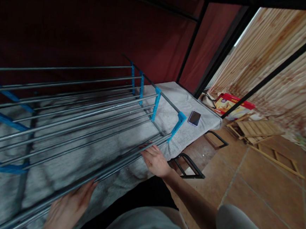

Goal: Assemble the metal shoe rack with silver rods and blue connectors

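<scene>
A shoe rack (113, 107) of grey metal tubes with blue plastic connectors lies across a bed covered with a grey blanket. My left hand (67, 206) is closed at the rack's near side, its fingers at the lower front tubes. Farther right, my right hand (156, 160) grips the same tubes close to the blue end connector (178, 126). The tubes hide part of the fingers on both hands. Several rows of tubes run left from the end frame, and the rack's left end is cut off by the view.
A phone (194, 118) rests on the blanket (168, 91) beyond the rack's right end. Black metal frames (191, 167) stand beside the bed. On the tiled floor (263, 193) are a folded wooden chair (260, 131) and a red and yellow box (233, 105).
</scene>
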{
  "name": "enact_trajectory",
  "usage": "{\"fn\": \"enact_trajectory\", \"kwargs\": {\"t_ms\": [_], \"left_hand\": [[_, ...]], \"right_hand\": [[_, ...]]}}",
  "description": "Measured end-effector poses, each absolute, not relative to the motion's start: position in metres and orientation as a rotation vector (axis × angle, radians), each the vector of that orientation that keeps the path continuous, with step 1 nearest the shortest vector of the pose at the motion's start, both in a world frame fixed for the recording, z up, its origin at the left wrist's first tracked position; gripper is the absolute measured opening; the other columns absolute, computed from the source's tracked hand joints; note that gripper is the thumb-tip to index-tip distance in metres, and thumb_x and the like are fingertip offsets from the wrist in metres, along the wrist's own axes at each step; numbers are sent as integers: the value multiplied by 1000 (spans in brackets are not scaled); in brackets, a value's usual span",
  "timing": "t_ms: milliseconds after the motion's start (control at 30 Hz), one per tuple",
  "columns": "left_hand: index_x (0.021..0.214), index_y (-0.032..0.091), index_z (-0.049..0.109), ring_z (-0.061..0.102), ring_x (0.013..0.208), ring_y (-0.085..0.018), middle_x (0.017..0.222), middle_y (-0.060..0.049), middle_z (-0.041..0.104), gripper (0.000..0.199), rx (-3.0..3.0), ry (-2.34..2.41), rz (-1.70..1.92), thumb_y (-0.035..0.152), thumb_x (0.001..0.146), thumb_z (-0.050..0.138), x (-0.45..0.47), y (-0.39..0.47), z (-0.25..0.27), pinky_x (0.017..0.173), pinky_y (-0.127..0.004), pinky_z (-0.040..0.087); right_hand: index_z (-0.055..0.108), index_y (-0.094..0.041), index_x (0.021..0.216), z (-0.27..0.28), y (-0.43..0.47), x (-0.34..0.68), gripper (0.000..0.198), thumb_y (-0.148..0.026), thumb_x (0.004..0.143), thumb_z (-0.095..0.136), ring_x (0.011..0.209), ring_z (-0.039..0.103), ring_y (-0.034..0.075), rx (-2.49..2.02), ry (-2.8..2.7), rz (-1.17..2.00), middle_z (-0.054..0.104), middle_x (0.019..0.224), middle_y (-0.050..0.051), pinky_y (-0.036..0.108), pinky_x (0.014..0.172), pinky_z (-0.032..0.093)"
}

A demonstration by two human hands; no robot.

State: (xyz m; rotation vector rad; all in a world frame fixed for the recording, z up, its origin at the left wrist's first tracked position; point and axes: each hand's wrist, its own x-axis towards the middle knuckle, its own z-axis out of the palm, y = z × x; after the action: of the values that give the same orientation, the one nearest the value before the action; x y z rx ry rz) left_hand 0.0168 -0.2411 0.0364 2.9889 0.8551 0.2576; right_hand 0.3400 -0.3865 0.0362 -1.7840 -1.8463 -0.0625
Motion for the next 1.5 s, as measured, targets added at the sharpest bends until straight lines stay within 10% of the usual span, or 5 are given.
{"fn": "enact_trajectory", "kwargs": {"t_ms": [300,533,733,1500], "left_hand": [[124,23,65,63,122,-32,135,-12,65,47,3228,546,310,10,93,32,16,-250,44,95,-51,55],[127,19,62,72,99,-30,130,-12,68,46,3180,763,140,12,95,30,20,-256,58,82,-44,59],[128,15,63,73,86,-31,113,-15,74,43,3136,955,163,25,100,32,28,-262,59,78,-45,58],[117,16,69,74,81,-27,101,-10,77,52,3011,822,484,42,105,26,24,-241,33,70,-40,57]], "right_hand": [[68,-22,118,56,-386,337,35,-10,97,43,108,64,17,-1647,-1582,166,72,110,6,39,106,45],[71,-23,96,41,-408,347,28,-15,93,44,92,64,19,-1669,-1366,189,70,92,4,35,86,51],[58,-21,115,-20,-436,400,31,-24,86,46,103,60,22,-1868,-661,6,65,112,9,41,91,51],[63,-19,80,-26,-406,444,12,-20,75,52,78,56,18,-2252,-778,210,61,82,3,29,77,45]]}}
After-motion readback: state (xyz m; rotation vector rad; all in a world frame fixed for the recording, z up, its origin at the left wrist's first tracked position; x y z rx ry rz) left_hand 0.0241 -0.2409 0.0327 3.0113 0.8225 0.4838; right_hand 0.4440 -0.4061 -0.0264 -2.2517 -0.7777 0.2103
